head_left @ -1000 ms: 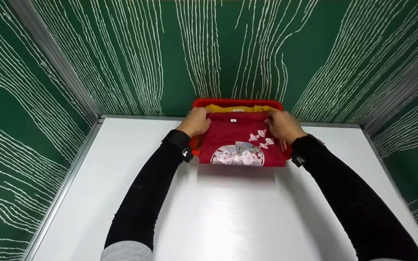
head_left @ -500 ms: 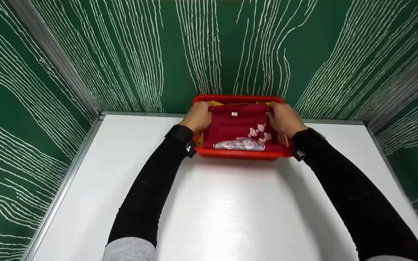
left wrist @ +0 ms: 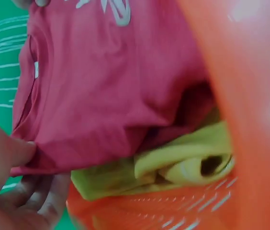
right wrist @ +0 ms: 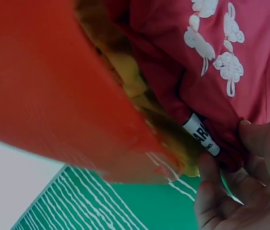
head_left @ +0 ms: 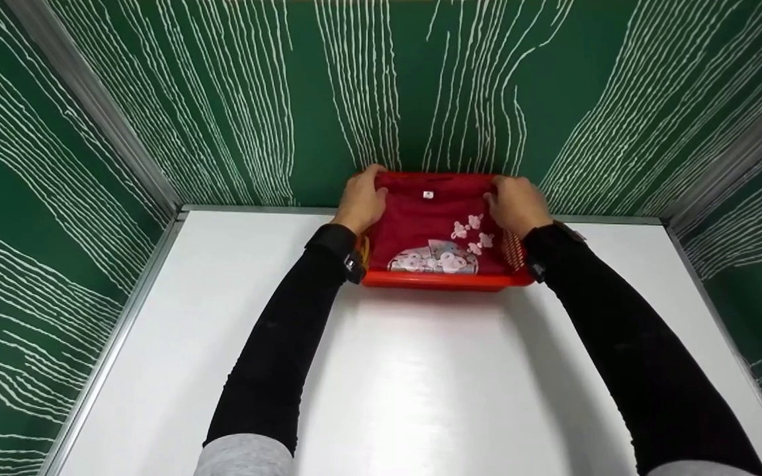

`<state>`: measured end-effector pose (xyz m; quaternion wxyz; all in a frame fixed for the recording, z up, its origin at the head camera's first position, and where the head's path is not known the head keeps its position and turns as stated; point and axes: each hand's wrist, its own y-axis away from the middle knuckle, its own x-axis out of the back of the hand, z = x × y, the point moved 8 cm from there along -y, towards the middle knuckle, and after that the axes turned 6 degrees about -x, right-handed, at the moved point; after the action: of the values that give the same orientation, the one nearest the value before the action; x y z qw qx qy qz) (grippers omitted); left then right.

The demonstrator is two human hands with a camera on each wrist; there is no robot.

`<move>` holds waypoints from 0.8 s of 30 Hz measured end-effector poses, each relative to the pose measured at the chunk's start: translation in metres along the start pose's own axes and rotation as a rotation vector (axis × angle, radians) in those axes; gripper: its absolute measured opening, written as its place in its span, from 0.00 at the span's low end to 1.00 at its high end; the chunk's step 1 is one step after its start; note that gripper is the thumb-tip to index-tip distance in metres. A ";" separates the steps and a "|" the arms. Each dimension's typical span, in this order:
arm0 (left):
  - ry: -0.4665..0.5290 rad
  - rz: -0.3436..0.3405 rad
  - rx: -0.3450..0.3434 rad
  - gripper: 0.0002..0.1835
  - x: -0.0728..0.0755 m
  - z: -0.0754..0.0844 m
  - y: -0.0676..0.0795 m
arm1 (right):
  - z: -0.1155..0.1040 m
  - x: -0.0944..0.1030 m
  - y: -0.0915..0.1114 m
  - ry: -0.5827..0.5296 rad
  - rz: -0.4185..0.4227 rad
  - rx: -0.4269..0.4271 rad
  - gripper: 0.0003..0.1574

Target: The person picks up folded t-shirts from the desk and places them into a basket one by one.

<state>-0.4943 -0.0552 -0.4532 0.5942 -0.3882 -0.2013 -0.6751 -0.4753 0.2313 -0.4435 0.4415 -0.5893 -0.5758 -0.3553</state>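
Observation:
A folded dark red shirt [head_left: 421, 221] with pink flower trim and a printed half-circle lies in a red plastic basket [head_left: 447, 282]. My left hand [head_left: 361, 201] pinches its far left corner, thumb on top and fingers beneath, as the left wrist view shows. At the far right corner my right hand [head_left: 518, 205] pinches the cloth between thumb and fingers, beside a white label [right wrist: 202, 134]. Under the red shirt is a folded yellow garment [left wrist: 187, 165], mostly hidden.
The basket stands on a white table [head_left: 394, 383] at its back edge, against a green wall [head_left: 421, 86] with white wavy lines. Green side walls with grey metal corner posts [head_left: 90, 99] enclose the table on left and right.
The red shirt has gone down inside the basket; its front edge hung over the near rim before. Both hands have moved slightly toward the back wall with its far corners.

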 end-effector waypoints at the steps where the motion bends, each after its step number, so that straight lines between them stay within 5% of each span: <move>1: -0.012 0.011 0.004 0.23 0.000 0.001 0.000 | -0.001 0.000 0.000 0.018 0.008 0.006 0.21; 4: -0.094 0.007 -0.010 0.22 0.000 0.006 0.003 | -0.006 0.001 0.004 0.070 0.048 0.037 0.27; 8: -0.199 -0.086 -0.059 0.20 -0.006 0.017 0.009 | -0.019 0.002 0.010 0.075 0.058 0.114 0.27; 13: -0.232 -0.266 -0.050 0.21 -0.024 0.014 0.010 | -0.032 -0.013 0.015 0.077 -0.114 0.192 0.26; 20: -0.260 -0.431 -0.066 0.25 -0.073 -0.024 -0.009 | -0.022 -0.039 0.015 0.144 -0.409 0.135 0.37; 24: -0.252 -0.438 -0.087 0.25 -0.054 0.001 0.012 | -0.024 -0.034 0.020 0.067 -0.423 0.142 0.35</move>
<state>-0.4834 -0.0217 -0.4960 0.3870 -0.4414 -0.3239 -0.7420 -0.4560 0.1978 -0.4690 0.4163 -0.4107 -0.6952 -0.4180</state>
